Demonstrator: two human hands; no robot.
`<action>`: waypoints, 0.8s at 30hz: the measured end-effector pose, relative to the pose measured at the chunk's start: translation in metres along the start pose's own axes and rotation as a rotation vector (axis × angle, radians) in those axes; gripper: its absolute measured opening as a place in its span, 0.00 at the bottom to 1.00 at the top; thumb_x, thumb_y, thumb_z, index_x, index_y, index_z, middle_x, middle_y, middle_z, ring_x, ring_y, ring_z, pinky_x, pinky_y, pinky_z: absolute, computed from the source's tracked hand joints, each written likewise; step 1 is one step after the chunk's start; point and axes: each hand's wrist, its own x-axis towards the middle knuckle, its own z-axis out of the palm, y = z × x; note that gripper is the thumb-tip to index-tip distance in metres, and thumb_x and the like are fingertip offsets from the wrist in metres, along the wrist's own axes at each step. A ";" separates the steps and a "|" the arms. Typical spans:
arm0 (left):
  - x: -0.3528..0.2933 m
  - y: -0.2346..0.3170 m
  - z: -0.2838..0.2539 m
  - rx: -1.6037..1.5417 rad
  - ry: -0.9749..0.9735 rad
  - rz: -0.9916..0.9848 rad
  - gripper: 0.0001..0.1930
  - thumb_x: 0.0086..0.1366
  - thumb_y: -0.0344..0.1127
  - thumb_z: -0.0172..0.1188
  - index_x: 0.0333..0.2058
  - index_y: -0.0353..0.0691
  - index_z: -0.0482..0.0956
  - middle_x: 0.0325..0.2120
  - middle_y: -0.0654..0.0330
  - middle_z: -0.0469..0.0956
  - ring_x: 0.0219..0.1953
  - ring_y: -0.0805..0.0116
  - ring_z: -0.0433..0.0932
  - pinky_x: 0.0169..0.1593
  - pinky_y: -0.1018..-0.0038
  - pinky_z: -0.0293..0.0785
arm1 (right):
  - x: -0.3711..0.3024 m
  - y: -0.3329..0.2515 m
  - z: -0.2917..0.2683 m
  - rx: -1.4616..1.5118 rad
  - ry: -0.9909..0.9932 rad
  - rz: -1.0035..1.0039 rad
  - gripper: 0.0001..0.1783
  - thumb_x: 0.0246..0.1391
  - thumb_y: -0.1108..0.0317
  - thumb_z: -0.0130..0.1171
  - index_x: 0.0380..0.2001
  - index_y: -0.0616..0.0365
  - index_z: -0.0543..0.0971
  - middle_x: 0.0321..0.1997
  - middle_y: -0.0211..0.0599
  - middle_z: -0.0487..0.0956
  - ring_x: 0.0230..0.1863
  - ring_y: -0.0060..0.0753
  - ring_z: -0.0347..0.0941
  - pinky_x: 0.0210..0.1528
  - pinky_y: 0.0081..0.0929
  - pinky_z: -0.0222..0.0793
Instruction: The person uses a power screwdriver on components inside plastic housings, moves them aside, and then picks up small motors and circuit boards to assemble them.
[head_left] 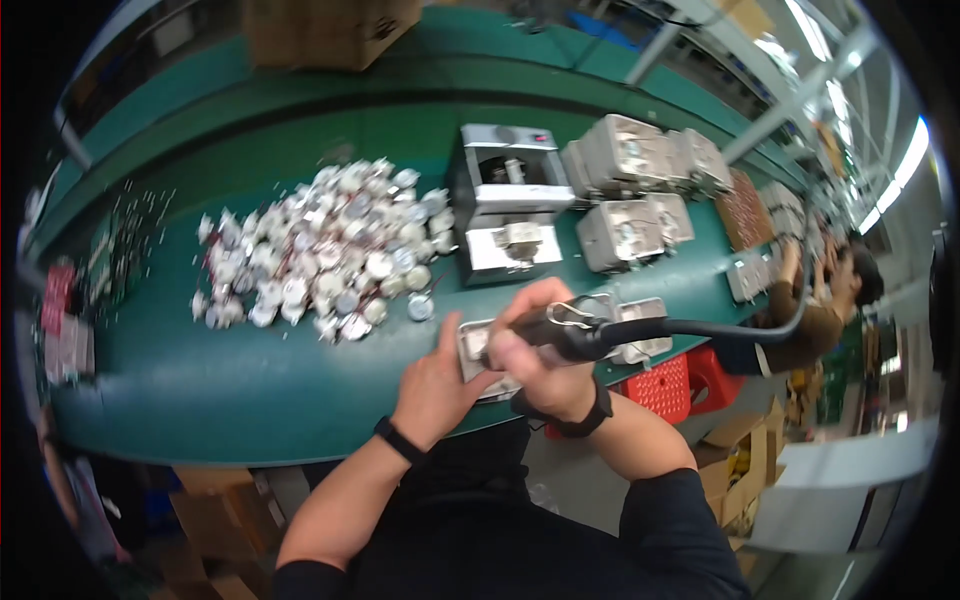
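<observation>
My right hand is wrapped around a black electric screwdriver, whose thick black cable runs off to the right. The tool's tip is hidden behind my fingers, over a shallow light-grey plastic housing at the bench's near edge. At the left side of that housing, my left hand grips its rim with thumb and fingers. What lies inside the housing is mostly covered by my hands. Beyond them stands a boxy silver and black machine, and left of it spreads a heap of small round white-and-silver parts with short wires.
Grey housings are stacked at the back right, with more housings just right of my hands. Thin metal pieces lie far left. Red stools stand below the bench. A co-worker sits further right. A cardboard box rests behind.
</observation>
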 end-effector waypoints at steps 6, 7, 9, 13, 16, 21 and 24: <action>-0.042 0.031 -0.051 0.116 0.097 0.443 0.43 0.50 0.40 0.76 0.62 0.35 0.63 0.43 0.50 0.79 0.43 0.52 0.80 0.45 0.62 0.76 | -0.017 -0.049 0.030 0.224 0.145 0.146 0.17 0.55 0.72 0.66 0.44 0.60 0.71 0.34 0.29 0.78 0.34 0.18 0.75 0.38 0.19 0.71; -0.050 0.027 -0.051 0.064 0.067 0.591 0.42 0.50 0.33 0.75 0.62 0.34 0.64 0.46 0.52 0.78 0.47 0.57 0.79 0.51 0.66 0.74 | -0.020 -0.053 0.040 0.217 0.180 0.124 0.17 0.55 0.72 0.66 0.44 0.60 0.71 0.34 0.29 0.78 0.34 0.18 0.75 0.38 0.19 0.71; -0.060 0.012 -0.038 -0.244 -0.006 0.509 0.39 0.51 0.31 0.74 0.61 0.34 0.66 0.46 0.54 0.77 0.47 0.59 0.77 0.53 0.67 0.73 | -0.023 -0.058 0.055 0.089 0.005 0.223 0.26 0.51 0.60 0.73 0.46 0.63 0.72 0.38 0.35 0.78 0.41 0.25 0.75 0.45 0.26 0.72; -0.083 -0.001 -0.040 -0.629 -0.100 0.140 0.27 0.53 0.30 0.72 0.50 0.32 0.72 0.39 0.59 0.78 0.39 0.68 0.77 0.45 0.72 0.73 | -0.035 -0.047 0.050 -0.034 -0.045 0.029 0.35 0.51 0.51 0.72 0.51 0.65 0.71 0.50 0.49 0.76 0.50 0.40 0.75 0.52 0.38 0.71; -0.100 -0.027 -0.056 -0.694 -0.090 0.011 0.21 0.54 0.28 0.70 0.45 0.34 0.72 0.35 0.60 0.78 0.35 0.71 0.77 0.41 0.73 0.74 | -0.042 -0.030 0.004 -0.924 0.266 -0.051 0.45 0.44 0.48 0.74 0.58 0.66 0.68 0.61 0.57 0.68 0.57 0.53 0.70 0.59 0.43 0.67; -0.104 -0.034 -0.071 -0.808 -0.018 -0.024 0.16 0.53 0.21 0.66 0.39 0.38 0.71 0.30 0.61 0.74 0.31 0.73 0.73 0.39 0.74 0.73 | -0.072 0.027 -0.061 -1.522 0.430 0.274 0.55 0.40 0.36 0.71 0.61 0.66 0.66 0.63 0.61 0.65 0.62 0.62 0.64 0.63 0.55 0.60; -0.106 -0.034 -0.077 -0.763 -0.037 0.006 0.12 0.57 0.24 0.65 0.38 0.38 0.72 0.29 0.62 0.74 0.30 0.74 0.72 0.37 0.75 0.72 | -0.081 0.041 -0.068 -1.600 0.460 0.452 0.58 0.38 0.32 0.70 0.62 0.66 0.65 0.63 0.62 0.64 0.63 0.61 0.63 0.62 0.58 0.58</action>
